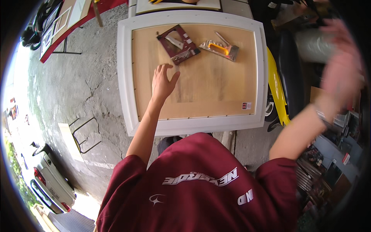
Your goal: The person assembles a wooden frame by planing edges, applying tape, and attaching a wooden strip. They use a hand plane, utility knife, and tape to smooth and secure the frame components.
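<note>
A large white picture frame [125, 89] lies back side up in front of me, with a brown backing board [208, 87] set inside it. My left hand [164, 80] is over the board with fingers apart and slightly curled, holding nothing. Just beyond its fingertips lies a dark-red, squarish thing [187, 56] with a pale handle-like piece in its middle; I cannot make out its kind. To the right of that rests a silver tool [233, 53] with a yellow grip, resembling a staple gun. My right hand [342, 63] is raised far out to the right, smeared by motion.
Beside the frame's right edge stands a yellow motorbike [275, 79] with a black seat [290, 73]. Clutter fills the far right. A red table [58, 48] holding frames is at the upper left. A small metal-legged stand [71, 141] and a white car [52, 179] are on the left.
</note>
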The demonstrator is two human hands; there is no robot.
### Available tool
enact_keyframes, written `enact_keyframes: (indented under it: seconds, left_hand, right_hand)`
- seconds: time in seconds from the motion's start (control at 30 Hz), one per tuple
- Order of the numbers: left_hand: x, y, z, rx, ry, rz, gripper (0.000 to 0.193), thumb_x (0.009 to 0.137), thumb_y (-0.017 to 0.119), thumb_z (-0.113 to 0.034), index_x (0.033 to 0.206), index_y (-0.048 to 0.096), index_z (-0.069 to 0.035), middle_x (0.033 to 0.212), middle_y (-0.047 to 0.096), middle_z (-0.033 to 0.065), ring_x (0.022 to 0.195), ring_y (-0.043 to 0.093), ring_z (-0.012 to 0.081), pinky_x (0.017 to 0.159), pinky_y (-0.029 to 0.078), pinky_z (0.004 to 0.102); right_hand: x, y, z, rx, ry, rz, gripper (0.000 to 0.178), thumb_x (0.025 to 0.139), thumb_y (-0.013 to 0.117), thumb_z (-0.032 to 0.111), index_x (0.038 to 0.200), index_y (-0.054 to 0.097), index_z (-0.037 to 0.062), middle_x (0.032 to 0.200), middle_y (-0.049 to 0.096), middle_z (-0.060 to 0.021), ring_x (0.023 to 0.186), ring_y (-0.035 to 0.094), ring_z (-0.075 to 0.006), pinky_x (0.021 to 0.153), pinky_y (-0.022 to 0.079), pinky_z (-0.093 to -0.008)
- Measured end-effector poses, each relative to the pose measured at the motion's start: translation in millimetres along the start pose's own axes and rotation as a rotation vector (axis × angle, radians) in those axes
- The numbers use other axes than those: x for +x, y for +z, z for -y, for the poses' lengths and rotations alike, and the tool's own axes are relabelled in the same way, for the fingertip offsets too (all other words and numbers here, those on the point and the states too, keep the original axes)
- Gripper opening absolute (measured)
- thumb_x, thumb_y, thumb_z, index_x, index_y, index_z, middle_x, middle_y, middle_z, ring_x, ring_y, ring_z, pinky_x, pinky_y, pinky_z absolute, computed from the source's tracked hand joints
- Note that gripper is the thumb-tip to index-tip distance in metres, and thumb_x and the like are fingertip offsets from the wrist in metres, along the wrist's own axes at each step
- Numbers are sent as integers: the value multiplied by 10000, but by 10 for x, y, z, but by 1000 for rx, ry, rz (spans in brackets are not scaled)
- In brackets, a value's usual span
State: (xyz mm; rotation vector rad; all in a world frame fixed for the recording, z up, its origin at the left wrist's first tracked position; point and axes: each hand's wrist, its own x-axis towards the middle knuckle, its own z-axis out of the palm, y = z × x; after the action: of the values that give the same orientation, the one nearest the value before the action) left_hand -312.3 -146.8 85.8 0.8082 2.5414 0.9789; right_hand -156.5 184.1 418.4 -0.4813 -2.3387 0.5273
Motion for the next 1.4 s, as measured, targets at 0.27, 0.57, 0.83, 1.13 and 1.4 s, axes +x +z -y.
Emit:
enact_keyframes:
  seconds: [0.27, 0.57, 0.83, 1.13, 1.4]
  left_hand:
    - [713, 722, -121, 375, -32, -212, 645, 764, 859, -347, 1280, 590, -69, 1619, 272, 239, 1500, 220, 473, 1208, 243, 549]
    - [616, 249, -128, 49, 187, -66, 579, 841, 824, -271, 1267, 529, -12, 1520, 405, 232, 1457, 325, 489, 1152, 206, 717]
    - [-263, -944, -592, -889, -80, 509, 553, 911, 750, -447, 1126, 630, 48, 1343, 589, 180, 1203, 562, 239, 1027, 442, 373]
    - [-1424, -1012, 169, -1429, -162, 803, 696, 877, 685, -614, 1004, 683, 70, 1049, 609, 79, 933, 535, 160, 772, 388, 293]
    - [-1322, -1184, 548, -1161, 126, 1337, 602, 952, 657, -549, 1046, 690, 45, 1159, 635, 157, 1071, 577, 253, 958, 429, 373]
  right_hand:
    - [-2166, 1394, -1214, 526, 762, 653, 312, 1070, 569, 242, 1253, 652, 2, 1034, 717, -88, 948, 656, -122, 860, 531, -254]
    - [-2372, 1628, -1103, 354, 564, 683, 298, 992, 664, 212, 1225, 647, 26, 1131, 712, -165, 986, 713, -301, 829, 564, -371]
    - [-1423, 1737, -291, 525, -43, 667, 767, 811, 850, 248, 1457, 491, 46, 1435, 568, -157, 1288, 560, -344, 1069, 455, -425]
    - [-2340, 1826, 657, 1256, 492, 1562, 540, 940, 764, 283, 1356, 504, 57, 1134, 643, 1, 938, 544, -73, 807, 467, -263]
    - [-3595, 1635, 1673, 1145, 711, 1212, 384, 959, 708, 229, 1276, 596, 42, 1113, 677, -26, 957, 609, -113, 863, 490, -290]
